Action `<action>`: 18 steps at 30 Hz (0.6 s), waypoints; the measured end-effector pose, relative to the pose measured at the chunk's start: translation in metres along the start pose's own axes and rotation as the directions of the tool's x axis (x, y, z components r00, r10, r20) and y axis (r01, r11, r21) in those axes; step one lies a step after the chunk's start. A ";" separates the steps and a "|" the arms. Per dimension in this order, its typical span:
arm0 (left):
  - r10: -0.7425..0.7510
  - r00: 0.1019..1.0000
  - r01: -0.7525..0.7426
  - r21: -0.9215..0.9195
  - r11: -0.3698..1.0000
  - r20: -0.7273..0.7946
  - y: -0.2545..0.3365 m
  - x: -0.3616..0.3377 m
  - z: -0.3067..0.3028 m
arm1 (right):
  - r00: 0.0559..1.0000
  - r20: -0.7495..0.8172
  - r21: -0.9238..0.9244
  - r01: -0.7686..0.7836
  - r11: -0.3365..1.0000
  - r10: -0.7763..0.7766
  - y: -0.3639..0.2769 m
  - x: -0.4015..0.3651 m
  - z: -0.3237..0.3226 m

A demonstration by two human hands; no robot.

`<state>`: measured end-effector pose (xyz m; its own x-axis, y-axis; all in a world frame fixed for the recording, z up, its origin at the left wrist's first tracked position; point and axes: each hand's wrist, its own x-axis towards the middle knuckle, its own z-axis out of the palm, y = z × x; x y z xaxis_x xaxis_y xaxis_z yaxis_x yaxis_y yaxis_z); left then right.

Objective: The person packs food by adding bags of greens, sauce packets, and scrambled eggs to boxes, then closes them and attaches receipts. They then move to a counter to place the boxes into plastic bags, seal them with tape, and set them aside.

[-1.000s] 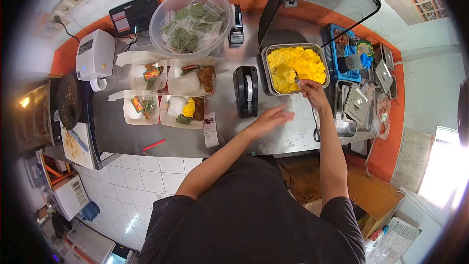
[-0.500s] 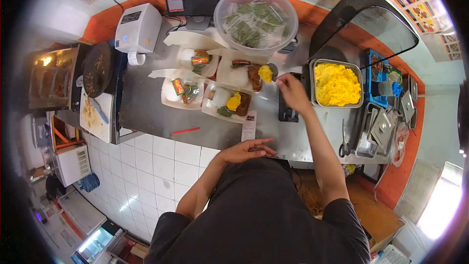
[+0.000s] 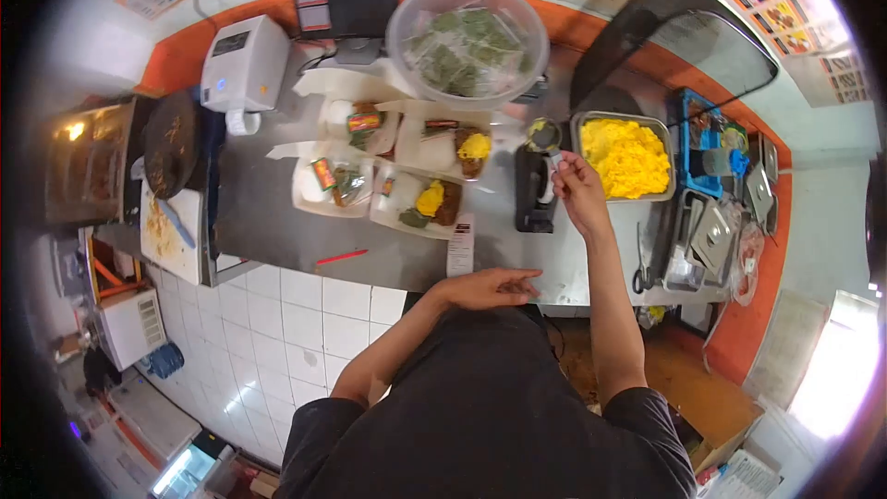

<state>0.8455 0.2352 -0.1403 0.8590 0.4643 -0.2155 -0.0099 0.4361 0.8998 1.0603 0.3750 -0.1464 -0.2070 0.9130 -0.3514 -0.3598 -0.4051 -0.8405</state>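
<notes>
My right hand grips the handle of a spoon, its rounded bowl over a black device that looks like a tape dispenser. Just right of the spoon is a metal pan of fluffy yellow food resembling scrambled egg. Several open paper meal boxes stand together to the left, holding white rice, sachets and greens. Yellow portions lie in the back right box and the front right one. By the counter's front edge, my left hand has its fingers stretched out, holding nothing.
Behind the boxes stands a large plastic tub of bagged greens. A receipt and a red pen-like stick lie near the front edge. Scissors and metal containers are at right, a knife far left.
My right hand has moved the spoon from above the back right box rightward towards the pan. Yellow food from the spoon now lies in that box. My left hand remains near the counter edge.
</notes>
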 end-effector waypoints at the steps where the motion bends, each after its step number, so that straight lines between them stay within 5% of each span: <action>1: -0.005 0.999 0.003 0.057 0.998 0.036 0.000 0.024 0.003 | 0.996 -0.082 -0.026 0.044 0.999 -0.046 -0.022 -0.013 -0.001; 2: -0.001 0.997 -0.003 0.055 0.998 0.071 0.002 0.049 0.005 | 0.992 -0.113 -0.034 0.054 0.998 -0.058 -0.030 -0.018 -0.023; 4: -0.060 0.998 0.058 -0.042 0.997 -0.033 0.008 0.099 0.010 | 0.930 -0.290 -0.549 0.031 0.835 -0.226 -0.049 -0.018 -0.076; 5: -0.062 0.998 0.061 -0.040 0.997 -0.016 0.011 0.121 0.014 | 0.924 -0.305 -0.549 0.027 0.835 -0.231 -0.055 -0.014 -0.096; 7: -0.051 0.972 0.039 -0.057 0.998 -0.229 0.009 0.159 0.021 | 0.840 -0.244 -0.946 -0.096 0.311 -0.485 -0.066 0.003 -0.123; 8: -0.058 0.973 0.047 -0.053 0.997 -0.225 0.002 0.178 0.025 | 0.837 -0.252 -0.943 -0.099 0.319 -0.485 -0.065 0.014 -0.132; 10: -0.233 0.872 0.030 -0.428 0.903 -0.431 -0.017 0.214 0.028 | 0.777 0.184 -0.983 0.141 -0.119 -0.602 -0.056 0.042 -0.138; 12: -0.295 0.846 0.025 -0.520 0.854 -0.443 -0.011 0.233 0.026 | 0.826 0.119 -0.991 0.063 -0.119 -0.551 -0.027 0.071 -0.135; 14: -0.059 0.841 -0.326 -0.592 0.737 -0.537 -0.038 0.252 0.020 | 0.869 0.099 -0.992 0.044 -0.122 -0.485 -0.012 0.071 -0.114; 18: -0.059 0.819 -0.402 -0.644 0.651 -0.571 -0.026 0.255 0.024 | 0.976 0.039 -0.993 0.013 -0.118 -0.215 -0.008 0.071 -0.118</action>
<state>1.0767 0.3239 -0.2099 0.4115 0.7948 -0.4462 -0.6817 0.5933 0.4281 1.1556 0.4487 -0.2132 -0.1597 0.9762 -0.1464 0.9431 0.1071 -0.3146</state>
